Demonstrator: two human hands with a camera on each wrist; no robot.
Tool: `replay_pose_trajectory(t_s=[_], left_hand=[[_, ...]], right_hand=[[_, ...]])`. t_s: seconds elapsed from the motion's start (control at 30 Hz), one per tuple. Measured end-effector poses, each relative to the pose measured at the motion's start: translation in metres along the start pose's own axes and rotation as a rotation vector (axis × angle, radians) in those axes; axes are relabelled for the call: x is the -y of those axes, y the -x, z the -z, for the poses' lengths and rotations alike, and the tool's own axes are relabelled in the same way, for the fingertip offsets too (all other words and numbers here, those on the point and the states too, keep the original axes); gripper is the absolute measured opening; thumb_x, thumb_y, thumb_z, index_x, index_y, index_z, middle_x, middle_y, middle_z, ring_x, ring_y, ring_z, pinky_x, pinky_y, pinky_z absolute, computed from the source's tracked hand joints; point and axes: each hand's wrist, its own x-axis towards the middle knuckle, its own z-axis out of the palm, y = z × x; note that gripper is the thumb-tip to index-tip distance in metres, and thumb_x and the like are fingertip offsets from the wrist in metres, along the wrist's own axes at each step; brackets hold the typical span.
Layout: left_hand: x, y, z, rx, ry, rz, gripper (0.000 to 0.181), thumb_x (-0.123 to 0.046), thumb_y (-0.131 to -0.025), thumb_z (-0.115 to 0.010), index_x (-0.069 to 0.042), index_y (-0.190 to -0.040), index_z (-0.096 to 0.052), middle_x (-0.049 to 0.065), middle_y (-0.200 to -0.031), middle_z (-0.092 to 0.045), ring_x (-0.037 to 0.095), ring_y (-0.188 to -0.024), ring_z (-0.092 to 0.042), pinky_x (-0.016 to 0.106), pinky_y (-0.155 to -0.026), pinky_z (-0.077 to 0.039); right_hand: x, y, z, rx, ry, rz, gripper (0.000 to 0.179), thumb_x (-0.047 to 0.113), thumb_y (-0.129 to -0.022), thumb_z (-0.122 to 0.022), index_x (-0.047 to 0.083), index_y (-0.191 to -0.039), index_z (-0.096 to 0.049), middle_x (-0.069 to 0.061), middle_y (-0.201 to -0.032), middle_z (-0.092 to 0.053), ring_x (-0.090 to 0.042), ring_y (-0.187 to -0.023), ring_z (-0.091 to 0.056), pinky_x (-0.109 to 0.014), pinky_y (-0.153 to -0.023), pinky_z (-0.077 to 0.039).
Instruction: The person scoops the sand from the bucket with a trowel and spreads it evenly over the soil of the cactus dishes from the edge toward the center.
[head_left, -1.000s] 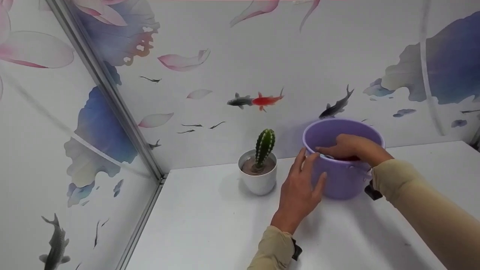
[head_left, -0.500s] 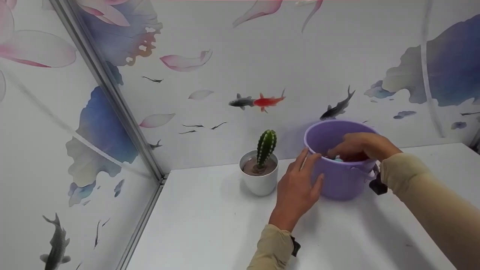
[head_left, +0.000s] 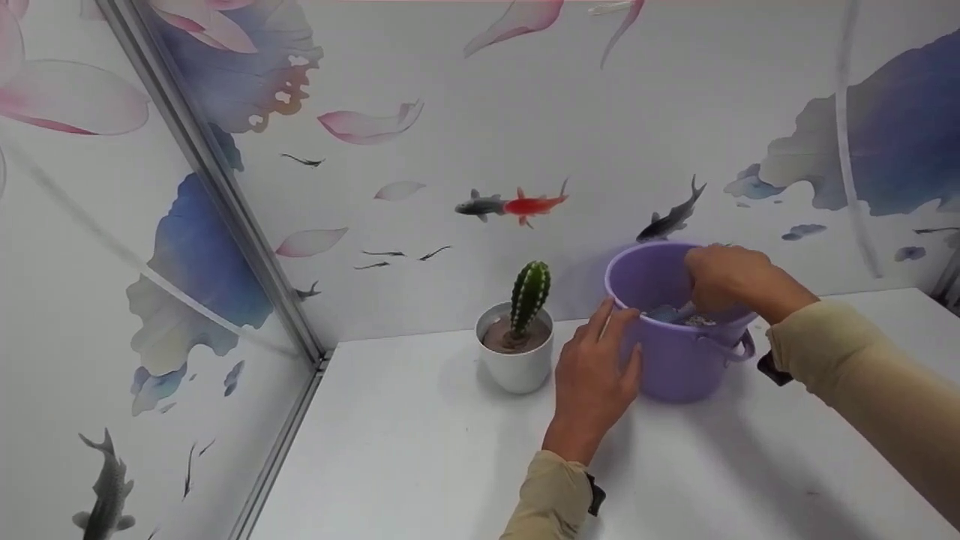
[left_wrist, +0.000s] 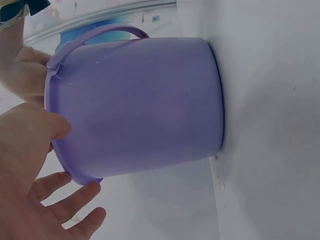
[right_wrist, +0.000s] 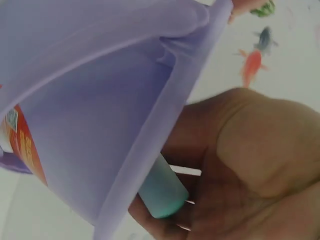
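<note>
A purple bucket (head_left: 679, 367) stands upright on the white table, its handle (right_wrist: 100, 55) hanging down the side. My left hand (head_left: 596, 375) is spread against it, fingertips at the rim and thumb on the outer wall; in the left wrist view the thumb (left_wrist: 60, 125) lies at the rim. Inside the mouth is my right hand (head_left: 739, 277), its fingers curled round a thick rounded handle with a teal end (right_wrist: 162, 192). What the handle belongs to is hidden. A pale blue item (head_left: 664, 313) shows inside the bucket near the rim.
Left of the bucket stands a white pot (head_left: 516, 371) with a cactus (head_left: 530, 300). An orange label (right_wrist: 25, 145) is on the bucket's outside. A wall (head_left: 585, 127) painted with fish and petals rises behind the table, and a metal-edged panel at the left.
My right hand has lifted and moved right within the bucket's mouth, baring more of the contents near the front rim. My left hand has stayed at the rim.
</note>
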Motion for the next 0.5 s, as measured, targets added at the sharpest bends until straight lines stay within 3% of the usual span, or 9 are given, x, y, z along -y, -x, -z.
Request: replay_pose_trajectory(t_s=[0.17, 0.33, 0.5], left_hand=[[0.0, -0.001, -0.004, -0.047, 0.009, -0.004, 0.035, -0.032, -0.104, -0.073, -0.03, -0.138, -0.066, 0.0, -0.158, -0.061, 0.018, -0.122, -0.073, 0.038, -0.097, -0.064], [-0.001, -0.003, -0.006, -0.046, 0.084, 0.014, 0.031, -0.04, -0.107, -0.07, -0.028, -0.136, -0.066, 0.004, -0.156, -0.062, 0.018, -0.13, -0.07, 0.037, -0.103, -0.063], [-0.004, -0.007, -0.007, -0.023, 0.219, 0.068, 0.034, -0.047, -0.106, -0.07, -0.026, -0.132, -0.065, 0.003, -0.152, -0.06, 0.015, -0.133, -0.065, 0.03, -0.106, -0.061]], right_hand=[[0.002, 0.002, -0.008, -0.178, 0.166, 0.009, 0.019, 0.006, -0.083, -0.082, -0.002, -0.097, -0.073, -0.022, -0.093, -0.072, -0.043, -0.084, -0.065, -0.066, -0.082, -0.057], [-0.01, -0.004, -0.02, -0.196, 0.219, 0.028, 0.013, 0.006, -0.086, -0.079, -0.002, -0.096, -0.076, -0.024, -0.095, -0.074, -0.047, -0.089, -0.066, -0.07, -0.087, -0.056], [-0.025, -0.009, -0.03, -0.202, 0.213, 0.062, 0.021, 0.013, -0.082, -0.088, -0.002, -0.093, -0.077, -0.02, -0.091, -0.075, -0.043, -0.088, -0.065, -0.069, -0.087, -0.056]])
